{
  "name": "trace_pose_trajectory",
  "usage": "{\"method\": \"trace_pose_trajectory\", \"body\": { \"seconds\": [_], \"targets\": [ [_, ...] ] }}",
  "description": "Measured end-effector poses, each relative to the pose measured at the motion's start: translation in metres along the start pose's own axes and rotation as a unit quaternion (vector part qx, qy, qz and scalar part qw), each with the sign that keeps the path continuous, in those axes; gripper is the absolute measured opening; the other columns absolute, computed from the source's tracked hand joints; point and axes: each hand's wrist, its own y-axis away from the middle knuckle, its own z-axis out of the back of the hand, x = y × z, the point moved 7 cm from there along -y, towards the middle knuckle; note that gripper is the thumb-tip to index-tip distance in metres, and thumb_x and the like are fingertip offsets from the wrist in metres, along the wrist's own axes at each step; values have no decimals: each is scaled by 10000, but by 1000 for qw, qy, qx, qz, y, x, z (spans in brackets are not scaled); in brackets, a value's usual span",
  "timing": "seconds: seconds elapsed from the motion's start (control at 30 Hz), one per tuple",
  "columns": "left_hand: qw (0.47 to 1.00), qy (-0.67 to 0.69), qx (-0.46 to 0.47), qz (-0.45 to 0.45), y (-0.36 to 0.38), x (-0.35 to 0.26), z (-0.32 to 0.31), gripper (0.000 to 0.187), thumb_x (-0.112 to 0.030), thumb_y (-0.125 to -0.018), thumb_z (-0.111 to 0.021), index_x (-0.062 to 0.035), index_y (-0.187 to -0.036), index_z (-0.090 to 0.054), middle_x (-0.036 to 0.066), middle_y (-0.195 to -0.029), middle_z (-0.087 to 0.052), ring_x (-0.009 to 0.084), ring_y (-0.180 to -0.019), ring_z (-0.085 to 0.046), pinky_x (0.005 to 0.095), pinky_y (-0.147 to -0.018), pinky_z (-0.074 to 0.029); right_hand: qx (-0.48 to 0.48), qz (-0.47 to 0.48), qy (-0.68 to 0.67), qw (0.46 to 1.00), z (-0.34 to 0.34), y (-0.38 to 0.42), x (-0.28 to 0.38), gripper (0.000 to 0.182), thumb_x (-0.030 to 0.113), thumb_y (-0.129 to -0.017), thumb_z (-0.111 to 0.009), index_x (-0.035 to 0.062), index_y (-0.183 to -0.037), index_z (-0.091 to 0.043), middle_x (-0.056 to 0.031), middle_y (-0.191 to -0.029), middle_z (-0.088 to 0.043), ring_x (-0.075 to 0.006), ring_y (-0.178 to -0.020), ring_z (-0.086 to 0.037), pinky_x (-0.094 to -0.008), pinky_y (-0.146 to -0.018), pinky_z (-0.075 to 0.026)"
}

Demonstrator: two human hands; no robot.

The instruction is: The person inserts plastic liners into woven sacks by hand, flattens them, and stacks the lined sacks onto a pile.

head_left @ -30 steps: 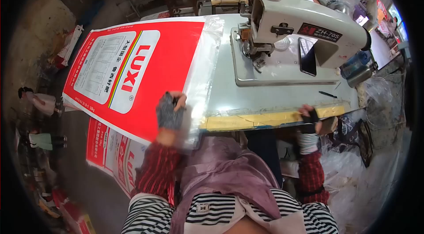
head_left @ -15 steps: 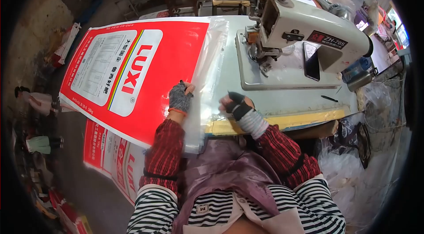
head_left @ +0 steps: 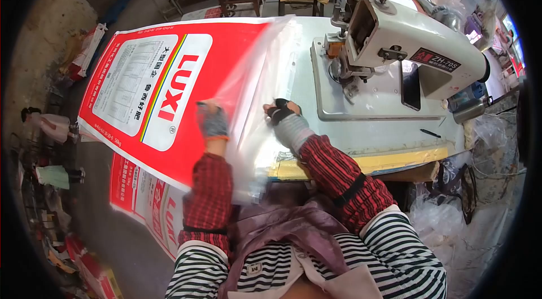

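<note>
A stack of red and white LUXI bags (head_left: 237,39) lies flat on the table at the left, with clear plastic liner (head_left: 265,81) sticking out along its right edge. My left hand (head_left: 213,120), in a grey glove, is over the red part of the top bag near that edge; motion blurs its fingers. Close to the raised, blurred plastic is my right hand (head_left: 285,115), with dark wraps and curled fingers; what they hold, if anything, is too small to make out. Right of it stands a white ZH-70S sewing machine (head_left: 418,56).
A phone (head_left: 411,85) leans by the machine's arm, and a pen (head_left: 431,133) lies near the table's yellow front edge (head_left: 361,163). A metal flask (head_left: 470,109) stands at the right. More LUXI bags (head_left: 138,191) hang lower left. Two people are at far left.
My left hand has moved left and slightly up. My right hand has moved left and up toward the plastic, which is now lifted and blurred. The view has shifted slightly.
</note>
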Motion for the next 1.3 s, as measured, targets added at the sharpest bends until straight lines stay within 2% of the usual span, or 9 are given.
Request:
{"method": "trace_pose_trajectory", "body": {
  "seconds": [0.07, 0.17, 0.27, 0.43, 0.63, 0.73, 1.1, 1.17, 1.3],
  "targets": [
    [818, -565, 0, -106, -23, -19, 37, 158, -187, -814, -551, -55, -728, -542, 62, -631, -559, 165, -551, -545, 310, -497, -436, -21, 106, 161, 981, 8, 18, 8, 158, 142, -824, -557, 21, -737, -611, -38, -602, -557, -112, -495, -487, -241, -466, -377],
    [933, 120, 14, 338, -11, -51, 78, 232, -213, -847, -559, -43, -695, -518, 80, -606, -523, 195, -503, -493, 335, -499, -417, 6, 39, 21, 999, 8, 22, -41, 144, 114, -815, -532, 21, -740, -611, -41, -616, -579, -128, -537, -530, -257, -499, -409],
    [976, -102, -4, -191, 35, -154, 94, 276, -218, -898, -494, -30, -695, -503, 59, -578, -494, 150, -484, -431, 293, -500, -385, -20, 164, 207, 964, 20, 65, -22, 134, 112, -800, -556, 17, -880, -605, -87, -733, -602, -181, -676, -567, -297, -632, -457],
    [998, -3, 38, 55, 114, -196, 98, 221, -171, -900, -536, -18, -743, -507, 14, -612, -433, 83, -567, -387, 249, -530, -351, -72, 483, 195, 851, 7, 181, 85, 282, 148, -794, -621, -2, -1028, -572, -168, -943, -570, -334, -887, -534, -382, -803, -442],
    [998, -34, 51, -17, 151, -198, 75, 150, -127, -882, -562, -11, -791, -534, 85, -663, -513, 155, -584, -514, 290, -564, -419, 142, 74, -24, 987, -28, 161, 18, 234, 240, -853, -566, 12, -898, -595, -37, -712, -587, -102, -659, -529, -253, -601, -430],
    [971, -156, 101, -152, 163, -196, 54, 189, -177, -870, -584, -2, -810, -548, 124, -699, -556, 226, -612, -571, 333, -563, -444, 127, 337, 130, 924, -24, 172, 20, 169, 147, -802, -582, 34, -928, -580, -54, -813, -590, -134, -710, -561, -262, -656, -454],
    [773, -615, -37, -154, 78, -109, 91, 115, -141, -896, -467, -27, -898, -477, 112, -853, -559, 225, -693, -581, 335, -601, -467, 86, 313, 271, 906, 17, 172, -72, 192, 252, -836, -558, 60, -837, -570, -50, -684, -571, -159, -634, -550, -304, -589, -440],
    [992, -96, -61, -51, 49, -112, 144, 128, -137, -894, -480, -19, -847, -459, 73, -745, -517, 167, -652, -532, 286, -565, -449, 79, 70, 315, 943, 38, 174, -104, 181, 256, -841, -541, 79, -847, -575, -106, -671, -580, -232, -621, -555, -347, -603, -447],
    [997, -65, -36, 32, 83, -185, 139, 138, -140, -904, -492, -22, -844, -452, 30, -656, -452, 117, -597, -471, 230, -541, -422, 50, 68, 409, 909, 40, 192, -71, 243, 251, -814, -541, 74, -967, -603, -172, -844, -592, -298, -809, -579, -378, -703, -460]
  ]
}}
